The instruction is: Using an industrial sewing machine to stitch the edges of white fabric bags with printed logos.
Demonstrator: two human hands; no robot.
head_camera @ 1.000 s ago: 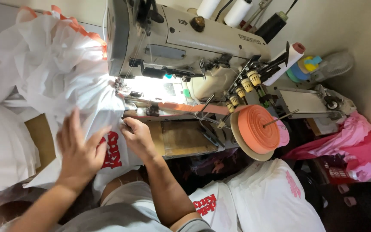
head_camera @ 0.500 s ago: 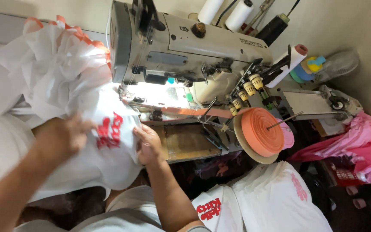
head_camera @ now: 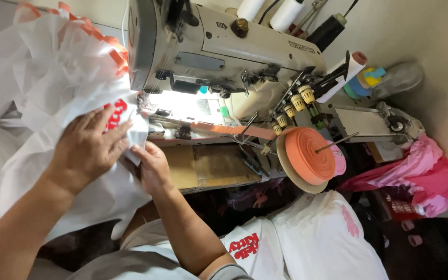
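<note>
1. Fabric: white bag cloth [head_camera: 53, 103] with red print and orange trim, bunched just left of the grey sewing machine [head_camera: 203, 46].
2. Left hand [head_camera: 92, 148]: spread flat, pressing the cloth, gripping nothing.
3. Right hand [head_camera: 151, 166]: pinching the cloth's edge below the machine's lit needle area.
4. Orange tape roll [head_camera: 307, 155]: right of the machine.

I have a single view, from the head camera, looking steeply down and close over both forearms onto the sewing machine [head_camera: 219, 52] and white fabric [head_camera: 53, 78]; the frame sits rotated, with the floor along its lower-right edge.
</note>
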